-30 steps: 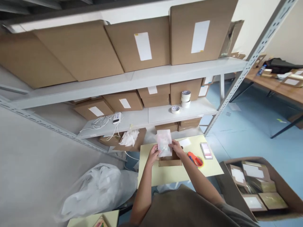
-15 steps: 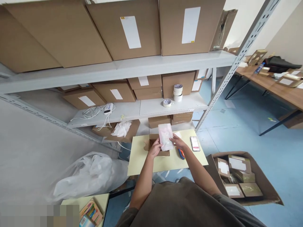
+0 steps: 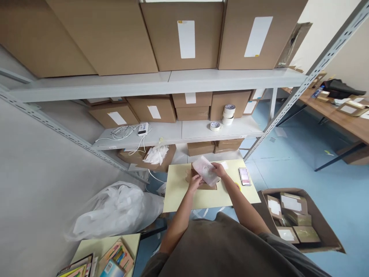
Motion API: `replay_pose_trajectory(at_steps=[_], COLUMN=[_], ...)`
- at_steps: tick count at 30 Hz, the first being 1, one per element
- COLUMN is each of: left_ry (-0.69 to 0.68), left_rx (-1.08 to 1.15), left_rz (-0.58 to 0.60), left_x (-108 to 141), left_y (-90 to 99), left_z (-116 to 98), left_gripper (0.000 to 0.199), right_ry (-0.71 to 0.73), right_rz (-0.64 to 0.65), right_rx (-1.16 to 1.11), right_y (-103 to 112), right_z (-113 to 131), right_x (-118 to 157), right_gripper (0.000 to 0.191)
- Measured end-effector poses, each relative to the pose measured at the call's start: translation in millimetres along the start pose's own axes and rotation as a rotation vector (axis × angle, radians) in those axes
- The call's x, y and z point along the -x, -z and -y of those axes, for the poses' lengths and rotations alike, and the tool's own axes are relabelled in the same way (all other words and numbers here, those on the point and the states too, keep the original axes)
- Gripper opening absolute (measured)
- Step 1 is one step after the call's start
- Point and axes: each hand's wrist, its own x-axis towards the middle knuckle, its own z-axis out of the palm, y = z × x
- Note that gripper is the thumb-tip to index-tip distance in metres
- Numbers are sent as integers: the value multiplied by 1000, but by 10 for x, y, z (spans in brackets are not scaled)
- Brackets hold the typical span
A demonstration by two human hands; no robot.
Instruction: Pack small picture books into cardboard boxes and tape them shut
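A thin, pale pinkish-white packet point(image 3: 206, 170) is tilted over a small open cardboard box point(image 3: 210, 186) on the pale yellow table point(image 3: 178, 196). My left hand point(image 3: 195, 182) grips the packet's lower left side. At its upper right edge, my right hand point(image 3: 219, 169) holds it between thumb and fingers. The packet hides most of the box's inside. To the right lies a phone point(image 3: 245, 176), and a small yellow item point(image 3: 238, 186) shows partly behind my right forearm.
Shelves point(image 3: 138, 136) ahead hold cartons, tape rolls point(image 3: 215, 126) and a cabled white device point(image 3: 143, 129). A large carton point(image 3: 325, 231) of small boxes stands right on the floor. A white plastic bag point(image 3: 115, 211) sits left, above a side table point(image 3: 99, 246) with books.
The packet has turned from nearly upright to a slant above the box, with both hands still on it. The camera view has shifted, and more books show at the lower left.
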Motion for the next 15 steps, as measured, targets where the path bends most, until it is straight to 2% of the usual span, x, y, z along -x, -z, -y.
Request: replay_pose_trajectory(at_steps=[3,6,10,11,13,15], left_ry=[55,92,218,214,123,-39], left_rx=[6,52,-26,-68,-164,-297], left_rz=[32,60,53,51,0,-144], left_x=[-11,11,43,47,46,24], left_y=[65,104,168,206,325,495], left_z=[170,283,311,305,283,251], left_gripper=[40,45,50,48,39,29], right_ry=[20,1,-52,-67,-85,-90], right_rz=[74,111,11,-34,-97,-109], right_rx=[216,323,365,383,443,522], right_y=[-58,-164,-292,-312,-335,-343], right_z=[74,98,25,1,-39,-61], right_x=[-131,-254,-318,-309,-263,-194], right_gripper=[34,40,43,47,54,60])
